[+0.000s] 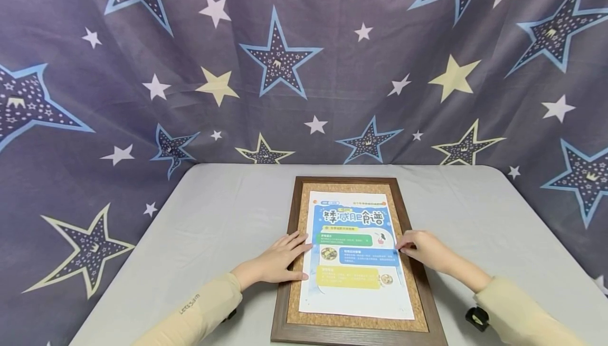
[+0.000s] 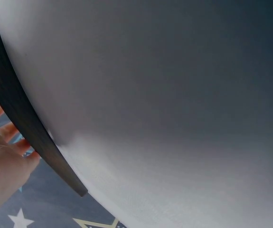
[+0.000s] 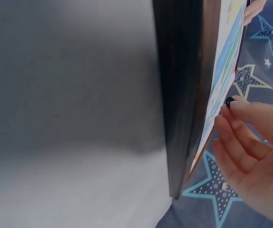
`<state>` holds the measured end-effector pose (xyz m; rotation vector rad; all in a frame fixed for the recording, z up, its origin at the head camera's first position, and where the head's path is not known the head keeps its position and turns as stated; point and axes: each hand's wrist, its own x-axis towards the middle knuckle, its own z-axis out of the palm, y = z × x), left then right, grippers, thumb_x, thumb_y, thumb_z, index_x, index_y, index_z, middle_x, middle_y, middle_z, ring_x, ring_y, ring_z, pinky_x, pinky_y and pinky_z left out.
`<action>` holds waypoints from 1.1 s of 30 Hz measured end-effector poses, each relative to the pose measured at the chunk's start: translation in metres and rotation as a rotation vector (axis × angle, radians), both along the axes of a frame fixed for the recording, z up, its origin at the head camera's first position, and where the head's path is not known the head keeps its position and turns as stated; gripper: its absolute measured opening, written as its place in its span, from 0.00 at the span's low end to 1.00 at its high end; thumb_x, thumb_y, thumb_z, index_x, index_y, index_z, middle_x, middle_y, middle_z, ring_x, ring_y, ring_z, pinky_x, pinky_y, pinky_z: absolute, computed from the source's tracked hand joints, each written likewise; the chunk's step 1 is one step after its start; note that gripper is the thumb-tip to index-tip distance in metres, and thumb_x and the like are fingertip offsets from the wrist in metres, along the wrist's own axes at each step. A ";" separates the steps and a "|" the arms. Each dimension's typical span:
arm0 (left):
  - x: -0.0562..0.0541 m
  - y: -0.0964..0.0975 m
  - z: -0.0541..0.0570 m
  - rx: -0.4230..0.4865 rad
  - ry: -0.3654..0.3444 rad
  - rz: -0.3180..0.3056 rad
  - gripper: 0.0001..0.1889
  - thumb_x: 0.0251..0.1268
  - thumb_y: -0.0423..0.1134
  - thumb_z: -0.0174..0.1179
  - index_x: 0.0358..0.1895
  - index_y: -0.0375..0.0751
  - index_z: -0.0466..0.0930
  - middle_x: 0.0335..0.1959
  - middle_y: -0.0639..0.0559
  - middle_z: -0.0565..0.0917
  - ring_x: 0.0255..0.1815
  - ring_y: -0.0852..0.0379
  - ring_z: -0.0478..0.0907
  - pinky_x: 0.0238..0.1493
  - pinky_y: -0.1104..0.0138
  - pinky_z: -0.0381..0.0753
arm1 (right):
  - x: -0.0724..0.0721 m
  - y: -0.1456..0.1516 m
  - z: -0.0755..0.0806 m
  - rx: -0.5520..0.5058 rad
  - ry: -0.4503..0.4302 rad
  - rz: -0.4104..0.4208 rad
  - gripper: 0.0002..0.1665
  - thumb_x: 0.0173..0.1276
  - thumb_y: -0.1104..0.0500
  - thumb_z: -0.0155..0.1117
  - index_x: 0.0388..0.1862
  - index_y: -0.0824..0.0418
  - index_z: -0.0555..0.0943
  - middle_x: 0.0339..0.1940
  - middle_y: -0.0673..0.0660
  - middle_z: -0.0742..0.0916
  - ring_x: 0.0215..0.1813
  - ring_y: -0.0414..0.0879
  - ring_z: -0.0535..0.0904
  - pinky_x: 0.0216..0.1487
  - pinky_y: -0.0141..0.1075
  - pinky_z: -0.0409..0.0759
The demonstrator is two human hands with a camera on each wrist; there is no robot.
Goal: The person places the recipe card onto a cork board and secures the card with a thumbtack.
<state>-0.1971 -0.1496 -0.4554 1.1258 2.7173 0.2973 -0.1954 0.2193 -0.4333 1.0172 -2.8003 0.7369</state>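
A printed poster (image 1: pixel 356 304) with blue, green and yellow panels lies on a cork board (image 1: pixel 420 304) in a dark wooden frame (image 1: pixel 351 333). My left hand (image 1: pixel 282 259) rests over the frame's left side, fingers spread, fingertips on the poster's left edge. At the poster's right edge, about mid-height, my right hand (image 1: pixel 425 248) pinches a small dark push pin (image 3: pixel 230 101) between thumb and forefinger. The other fingers curve beside the pin in the right wrist view. Small orange round spots (image 1: pixel 383 203) mark the poster's upper corners.
The board lies on a table with a grey cover (image 1: pixel 228 203), near its front edge. A dark curtain (image 1: pixel 332 98) printed with stars hangs behind and to the sides. Dark wrist-worn devices (image 1: pixel 477 318) show under the sleeves.
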 end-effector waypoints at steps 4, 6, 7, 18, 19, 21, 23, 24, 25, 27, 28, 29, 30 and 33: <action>0.000 0.000 0.000 0.002 -0.004 0.002 0.37 0.58 0.62 0.48 0.67 0.45 0.55 0.69 0.44 0.50 0.70 0.46 0.40 0.65 0.51 0.44 | 0.001 -0.009 0.002 0.011 -0.031 0.011 0.07 0.53 0.72 0.61 0.28 0.63 0.83 0.29 0.51 0.82 0.33 0.44 0.78 0.31 0.31 0.76; 0.000 0.000 -0.001 0.001 -0.002 0.000 0.38 0.58 0.62 0.48 0.67 0.45 0.55 0.69 0.44 0.50 0.70 0.46 0.40 0.65 0.51 0.44 | 0.002 -0.012 0.003 0.010 -0.058 0.020 0.07 0.53 0.72 0.61 0.28 0.63 0.83 0.30 0.52 0.82 0.34 0.44 0.78 0.31 0.31 0.76; -0.001 0.000 -0.001 0.000 -0.001 0.000 0.38 0.58 0.62 0.48 0.67 0.45 0.55 0.69 0.44 0.50 0.70 0.46 0.40 0.65 0.51 0.44 | 0.002 -0.014 0.003 0.007 -0.076 0.026 0.07 0.54 0.72 0.61 0.29 0.63 0.83 0.30 0.52 0.82 0.34 0.45 0.78 0.31 0.31 0.76; -0.001 0.000 -0.001 0.004 0.002 -0.010 0.38 0.58 0.62 0.48 0.67 0.44 0.55 0.69 0.43 0.50 0.69 0.44 0.41 0.65 0.50 0.45 | 0.005 -0.038 0.011 -0.002 -0.166 0.108 0.06 0.56 0.69 0.61 0.30 0.62 0.83 0.31 0.52 0.84 0.41 0.51 0.79 0.36 0.32 0.78; 0.000 0.000 -0.001 0.006 0.004 -0.013 0.38 0.58 0.61 0.49 0.67 0.43 0.55 0.69 0.43 0.50 0.69 0.44 0.41 0.65 0.50 0.45 | 0.005 -0.040 0.012 0.001 -0.173 0.113 0.06 0.56 0.69 0.61 0.30 0.62 0.83 0.31 0.51 0.84 0.41 0.51 0.79 0.37 0.32 0.78; 0.000 -0.001 0.000 0.009 0.007 -0.018 0.38 0.58 0.61 0.49 0.67 0.43 0.55 0.69 0.42 0.51 0.69 0.43 0.42 0.65 0.49 0.46 | 0.005 -0.045 0.012 -0.002 -0.198 0.117 0.05 0.57 0.67 0.61 0.30 0.61 0.83 0.31 0.51 0.84 0.39 0.47 0.79 0.36 0.31 0.78; 0.000 -0.001 -0.001 0.008 0.009 -0.021 0.38 0.58 0.61 0.49 0.67 0.43 0.56 0.69 0.42 0.51 0.69 0.43 0.42 0.64 0.49 0.46 | 0.005 -0.050 0.013 -0.006 -0.223 0.118 0.05 0.57 0.66 0.61 0.30 0.61 0.83 0.30 0.50 0.84 0.36 0.42 0.78 0.34 0.30 0.77; 0.000 -0.001 -0.001 0.007 0.007 -0.021 0.38 0.58 0.61 0.49 0.67 0.43 0.56 0.69 0.42 0.51 0.69 0.43 0.42 0.65 0.49 0.46 | 0.005 -0.052 0.013 -0.007 -0.237 0.116 0.05 0.58 0.66 0.61 0.30 0.61 0.83 0.30 0.50 0.84 0.35 0.41 0.78 0.33 0.29 0.76; 0.000 -0.001 0.000 0.005 0.005 -0.021 0.37 0.58 0.61 0.48 0.67 0.43 0.56 0.69 0.43 0.51 0.69 0.43 0.42 0.65 0.49 0.46 | 0.005 -0.054 0.013 -0.010 -0.248 0.118 0.04 0.57 0.66 0.61 0.30 0.61 0.83 0.30 0.49 0.84 0.35 0.40 0.78 0.34 0.28 0.76; 0.000 -0.001 -0.001 0.002 0.002 -0.018 0.37 0.58 0.61 0.48 0.67 0.43 0.55 0.69 0.43 0.51 0.69 0.44 0.41 0.65 0.50 0.45 | 0.006 -0.059 0.014 -0.020 -0.268 0.127 0.05 0.57 0.67 0.61 0.30 0.61 0.83 0.30 0.49 0.84 0.34 0.38 0.77 0.33 0.28 0.76; -0.001 -0.001 -0.001 0.002 0.002 -0.018 0.37 0.58 0.61 0.48 0.67 0.43 0.55 0.69 0.43 0.50 0.69 0.44 0.41 0.65 0.50 0.45 | 0.006 -0.061 0.014 -0.026 -0.276 0.137 0.05 0.57 0.67 0.61 0.30 0.61 0.83 0.30 0.49 0.84 0.34 0.37 0.77 0.33 0.28 0.76; -0.001 -0.001 -0.001 0.004 0.002 -0.018 0.37 0.58 0.61 0.48 0.67 0.43 0.56 0.69 0.43 0.51 0.69 0.44 0.41 0.65 0.50 0.45 | 0.006 -0.063 0.013 -0.032 -0.291 0.144 0.05 0.57 0.67 0.61 0.30 0.62 0.83 0.30 0.49 0.84 0.33 0.37 0.77 0.33 0.27 0.76; -0.001 -0.001 -0.001 0.006 0.002 -0.018 0.37 0.58 0.61 0.48 0.67 0.43 0.55 0.69 0.43 0.50 0.69 0.44 0.41 0.65 0.50 0.45 | 0.007 -0.065 0.013 -0.038 -0.303 0.154 0.05 0.57 0.67 0.61 0.30 0.62 0.83 0.30 0.50 0.84 0.32 0.36 0.77 0.32 0.27 0.76; -0.001 -0.001 -0.001 0.010 0.004 -0.021 0.37 0.58 0.61 0.48 0.67 0.43 0.55 0.69 0.42 0.50 0.69 0.43 0.41 0.65 0.49 0.45 | 0.007 -0.070 0.011 -0.054 -0.337 0.181 0.06 0.57 0.68 0.60 0.30 0.62 0.84 0.29 0.49 0.84 0.30 0.34 0.76 0.31 0.27 0.75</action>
